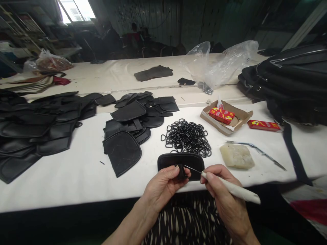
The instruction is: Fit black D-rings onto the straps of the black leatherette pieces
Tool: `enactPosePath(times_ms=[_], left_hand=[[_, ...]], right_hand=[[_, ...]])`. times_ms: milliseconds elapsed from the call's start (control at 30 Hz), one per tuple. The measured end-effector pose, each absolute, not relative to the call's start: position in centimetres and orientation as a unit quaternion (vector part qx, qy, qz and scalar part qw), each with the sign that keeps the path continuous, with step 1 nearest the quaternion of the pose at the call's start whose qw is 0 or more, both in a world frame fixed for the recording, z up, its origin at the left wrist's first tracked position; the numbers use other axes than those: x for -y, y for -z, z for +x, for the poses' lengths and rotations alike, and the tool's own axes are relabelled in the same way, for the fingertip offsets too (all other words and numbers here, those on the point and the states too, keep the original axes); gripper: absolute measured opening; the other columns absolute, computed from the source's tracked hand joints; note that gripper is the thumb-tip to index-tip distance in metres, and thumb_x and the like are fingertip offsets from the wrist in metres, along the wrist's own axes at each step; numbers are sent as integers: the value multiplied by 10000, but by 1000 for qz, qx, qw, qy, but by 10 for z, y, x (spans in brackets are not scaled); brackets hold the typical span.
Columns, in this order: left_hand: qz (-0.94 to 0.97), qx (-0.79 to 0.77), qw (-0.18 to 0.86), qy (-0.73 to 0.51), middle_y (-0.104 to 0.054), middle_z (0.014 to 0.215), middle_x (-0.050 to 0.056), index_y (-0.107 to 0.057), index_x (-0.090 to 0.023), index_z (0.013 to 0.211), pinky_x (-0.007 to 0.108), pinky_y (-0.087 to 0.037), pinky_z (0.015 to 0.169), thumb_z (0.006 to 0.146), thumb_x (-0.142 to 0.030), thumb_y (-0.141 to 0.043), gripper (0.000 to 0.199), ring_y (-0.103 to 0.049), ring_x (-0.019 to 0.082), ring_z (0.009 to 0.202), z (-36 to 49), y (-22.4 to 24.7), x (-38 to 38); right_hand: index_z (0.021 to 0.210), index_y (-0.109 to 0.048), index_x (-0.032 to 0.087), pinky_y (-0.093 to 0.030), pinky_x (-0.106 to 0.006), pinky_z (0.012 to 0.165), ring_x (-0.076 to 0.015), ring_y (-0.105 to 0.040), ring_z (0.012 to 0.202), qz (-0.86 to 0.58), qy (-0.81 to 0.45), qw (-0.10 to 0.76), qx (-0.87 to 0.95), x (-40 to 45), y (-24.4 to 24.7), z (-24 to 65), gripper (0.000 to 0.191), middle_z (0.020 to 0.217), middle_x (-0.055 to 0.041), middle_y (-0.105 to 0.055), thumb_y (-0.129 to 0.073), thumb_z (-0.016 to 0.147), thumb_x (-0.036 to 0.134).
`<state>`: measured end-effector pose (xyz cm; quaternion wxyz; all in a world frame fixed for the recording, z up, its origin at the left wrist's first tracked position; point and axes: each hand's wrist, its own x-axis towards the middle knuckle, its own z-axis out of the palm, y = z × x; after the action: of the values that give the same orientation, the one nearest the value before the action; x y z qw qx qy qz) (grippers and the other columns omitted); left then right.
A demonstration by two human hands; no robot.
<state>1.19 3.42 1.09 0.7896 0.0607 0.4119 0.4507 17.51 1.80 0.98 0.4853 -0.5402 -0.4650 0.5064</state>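
Observation:
My left hand pinches a folded black strap that belongs to or lies over a black padded piece with a piped edge at the table's front. In my right hand is an awl with a pale handle, held like a pen. Its thin metal shaft points left, and the tip meets the strap by my left fingers. Whether it has gone through cannot be seen. Just beyond the padded piece lies a heap of black D-rings.
Black sewn pieces are piled at mid-left and far left. On the right are a wax-like block, a thin metal tool, an open cardboard box with a red packet, and a black bag. A plastic bag stands behind.

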Motion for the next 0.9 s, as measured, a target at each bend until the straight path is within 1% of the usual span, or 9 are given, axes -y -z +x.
enactPosePath(times_ms=[200, 500, 600, 700, 800, 900], left_hand=[[79, -390, 796, -456, -687, 813, 119, -699, -44, 773, 298, -493, 811, 771, -129, -614, 120, -629, 185, 804, 12, -10, -33], [75, -396, 787, -468, -682, 781, 122, -688, -54, 715, 315, -487, 804, 738, -141, -642, 101, -621, 187, 777, 15, -11, -32], [83, -406, 773, -481, -679, 743, 109, -685, -62, 700, 323, -488, 789, 734, -153, -643, 106, -618, 180, 745, 18, -11, -30], [98, -425, 749, -499, -669, 701, 91, -676, -75, 673, 325, -489, 755, 731, -192, -643, 134, -611, 171, 696, 21, -10, -28], [98, -441, 731, -512, -657, 663, 82, -660, -84, 639, 331, -492, 718, 717, -212, -644, 151, -602, 171, 655, 23, -10, -28], [88, -456, 721, -514, -648, 641, 81, -651, -81, 634, 349, -496, 709, 705, -201, -638, 140, -599, 174, 630, 23, -11, -28]], right_hand=[[759, -570, 195, -333, -225, 488, -127, -477, 596, -534, -509, 477, 479, -21, -10, 171, 206, 661, 4, -574, -541, 828, 387], [724, -562, 195, -335, -223, 466, -116, -448, 535, -546, -490, 443, 516, -25, -16, 167, 226, 588, 25, -528, -528, 817, 398], [721, -565, 192, -371, -224, 490, -121, -464, 557, -531, -478, 414, 564, -29, -21, 171, 217, 608, 19, -534, -521, 813, 384], [762, -576, 189, -396, -236, 529, -128, -478, 591, -496, -465, 371, 632, -34, -26, 177, 184, 674, 5, -554, -518, 811, 357], [737, -557, 192, -393, -244, 548, -131, -479, 605, -451, -458, 327, 692, -40, -33, 185, 159, 687, 3, -543, -504, 823, 315], [704, -532, 200, -376, -248, 527, -132, -470, 584, -425, -453, 321, 714, -42, -44, 193, 150, 658, 8, -515, -500, 824, 285]])
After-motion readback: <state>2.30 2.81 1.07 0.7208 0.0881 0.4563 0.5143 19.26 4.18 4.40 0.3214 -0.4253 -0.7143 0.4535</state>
